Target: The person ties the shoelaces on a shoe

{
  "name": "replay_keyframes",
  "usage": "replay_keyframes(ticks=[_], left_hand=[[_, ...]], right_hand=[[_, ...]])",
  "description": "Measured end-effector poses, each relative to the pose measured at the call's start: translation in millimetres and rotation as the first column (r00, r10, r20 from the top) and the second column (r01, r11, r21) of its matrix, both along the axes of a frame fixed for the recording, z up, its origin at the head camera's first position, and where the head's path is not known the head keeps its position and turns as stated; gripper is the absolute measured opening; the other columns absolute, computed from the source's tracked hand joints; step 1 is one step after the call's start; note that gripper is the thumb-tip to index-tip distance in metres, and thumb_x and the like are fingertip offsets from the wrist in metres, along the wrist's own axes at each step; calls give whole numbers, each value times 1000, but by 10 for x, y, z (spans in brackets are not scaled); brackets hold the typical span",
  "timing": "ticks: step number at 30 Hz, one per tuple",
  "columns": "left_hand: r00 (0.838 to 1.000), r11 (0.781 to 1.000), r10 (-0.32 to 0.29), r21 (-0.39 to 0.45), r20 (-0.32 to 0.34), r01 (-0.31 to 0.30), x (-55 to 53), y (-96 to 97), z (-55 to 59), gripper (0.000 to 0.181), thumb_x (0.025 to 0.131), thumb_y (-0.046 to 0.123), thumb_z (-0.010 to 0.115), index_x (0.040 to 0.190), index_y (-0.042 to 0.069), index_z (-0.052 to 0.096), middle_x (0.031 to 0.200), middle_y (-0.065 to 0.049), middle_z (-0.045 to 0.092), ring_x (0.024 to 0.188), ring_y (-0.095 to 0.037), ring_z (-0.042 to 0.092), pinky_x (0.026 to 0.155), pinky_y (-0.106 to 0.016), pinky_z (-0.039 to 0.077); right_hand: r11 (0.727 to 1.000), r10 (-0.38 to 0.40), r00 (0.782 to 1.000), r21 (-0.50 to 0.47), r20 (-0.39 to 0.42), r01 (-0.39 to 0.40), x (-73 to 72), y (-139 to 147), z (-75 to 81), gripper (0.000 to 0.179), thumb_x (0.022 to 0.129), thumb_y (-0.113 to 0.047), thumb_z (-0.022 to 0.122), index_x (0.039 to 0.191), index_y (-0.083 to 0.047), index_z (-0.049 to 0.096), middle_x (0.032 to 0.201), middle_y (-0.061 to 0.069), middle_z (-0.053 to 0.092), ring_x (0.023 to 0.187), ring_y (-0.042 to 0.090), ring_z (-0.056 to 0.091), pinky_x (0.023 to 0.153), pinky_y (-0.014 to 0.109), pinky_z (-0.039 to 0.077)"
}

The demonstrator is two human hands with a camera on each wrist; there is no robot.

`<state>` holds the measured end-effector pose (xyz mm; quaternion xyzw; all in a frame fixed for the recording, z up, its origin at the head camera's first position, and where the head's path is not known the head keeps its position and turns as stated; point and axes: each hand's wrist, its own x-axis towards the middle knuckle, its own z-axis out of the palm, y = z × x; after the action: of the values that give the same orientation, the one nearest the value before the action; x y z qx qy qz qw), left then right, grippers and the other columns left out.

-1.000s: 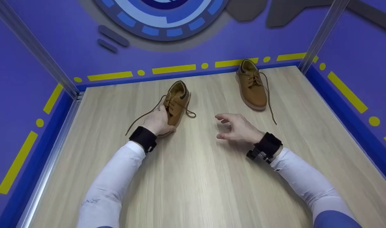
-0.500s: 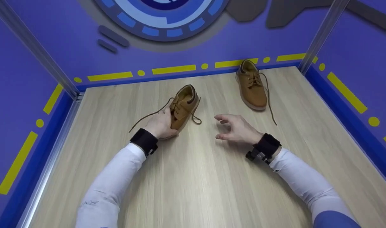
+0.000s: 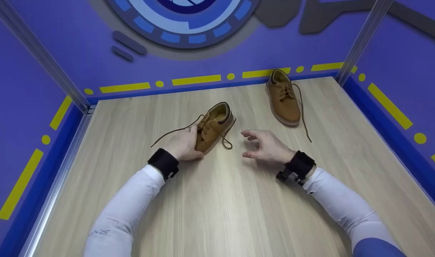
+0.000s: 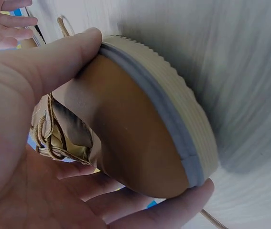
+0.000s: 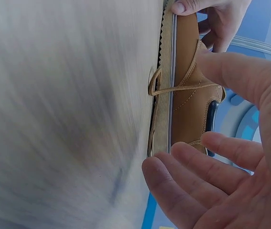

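My left hand [image 3: 184, 144] grips the toe end of a brown lace-up shoe [image 3: 219, 129], thumb on one side and fingers on the other. In the left wrist view the thumb presses near the edge of the pale ridged sole [image 4: 173, 78], and the toe cap [image 4: 130, 129] fills the palm. The shoe's heel points away to the upper right, and its loose laces trail on both sides. My right hand [image 3: 267, 145] holds nothing, its fingers and thumb spread apart, just right of the shoe. In the right wrist view the shoe's side [image 5: 185, 119] shows beyond those fingers.
A matching brown shoe [image 3: 285, 101] stands at the back right against the wall, one lace [image 3: 303, 117] trailing forward. The wood-look tabletop [image 3: 210, 207] is bounded by blue-purple panels [image 3: 203, 66] behind and at both sides, with metal posts [image 3: 360, 39] at the corners.
My left hand has drawn the gripped shoe to the right and toward me, and its heel has swung further right. My right hand and the other shoe have stayed nearly still.
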<state>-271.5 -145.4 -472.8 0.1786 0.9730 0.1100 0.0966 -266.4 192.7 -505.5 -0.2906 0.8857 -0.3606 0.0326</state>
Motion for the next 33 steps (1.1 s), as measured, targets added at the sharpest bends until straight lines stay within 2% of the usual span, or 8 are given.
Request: replay_keyframes(ticks=[3, 10, 13, 18, 24, 27, 33], left_hand=[[1000, 1000, -8, 7, -6, 8, 17, 13, -10, 111, 87, 42, 98, 165, -1, 32, 155, -32, 62, 136, -49, 69, 113, -57, 61], [999, 999, -47, -3, -20, 47, 44, 45, -14, 113, 85, 40, 100, 166, -3, 33, 154, -32, 64, 137, -48, 69, 117, -55, 59], [998, 998, -61, -3, -5, 61, 49, 56, -12, 118, 85, 39, 100, 169, -4, 29, 158, -33, 61, 141, -48, 66, 121, -54, 57], [997, 997, -74, 5, 22, 73, 57, 82, -15, 123, 85, 35, 100, 173, -4, 24, 164, -34, 55, 147, -49, 62, 126, -54, 52], [997, 997, -74, 11, 37, 74, 67, 105, -26, 125, 83, 29, 102, 174, -3, 22, 166, -34, 53, 150, -50, 59, 129, -55, 49], [996, 997, -72, 27, 51, 71, 59, 111, -27, 125, 83, 25, 101, 175, -2, 21, 167, -34, 52, 150, -49, 59, 128, -56, 50], [993, 996, -91, 33, 71, 88, 33, 108, -28, 125, 83, 21, 100, 176, -1, 19, 167, -34, 53, 150, -50, 60, 129, -56, 49]], right_hand=[[1000, -9, 1000, 2, 3, 9, -3, 5, -16, 77, 89, -25, 94, 153, 3, 62, 150, 25, 72, 131, 46, 74, 111, 61, 61], [997, -66, 998, -38, 21, 67, -28, -12, -40, 74, 89, -23, 95, 150, 4, 64, 152, 26, 70, 131, 47, 73, 110, 61, 62], [993, -103, 994, -55, 22, 105, -49, -22, -51, 77, 89, -23, 96, 152, 5, 61, 154, 27, 68, 133, 48, 72, 112, 62, 61], [986, -150, 988, -76, -21, 148, -123, -40, -69, 88, 86, -24, 97, 158, 4, 55, 160, 28, 62, 140, 49, 66, 119, 64, 55], [985, -156, 985, -82, -74, 150, -232, -89, -50, 97, 82, -27, 99, 161, 4, 52, 162, 29, 58, 145, 52, 60, 125, 64, 49], [983, -162, 986, -94, -37, 158, -276, -125, -27, 102, 82, -25, 99, 164, 4, 47, 164, 30, 56, 148, 52, 58, 128, 64, 47], [976, -161, 983, -133, 88, 172, -383, -221, -14, 110, 83, -18, 99, 171, 1, 36, 168, 29, 52, 149, 52, 59, 129, 63, 46]])
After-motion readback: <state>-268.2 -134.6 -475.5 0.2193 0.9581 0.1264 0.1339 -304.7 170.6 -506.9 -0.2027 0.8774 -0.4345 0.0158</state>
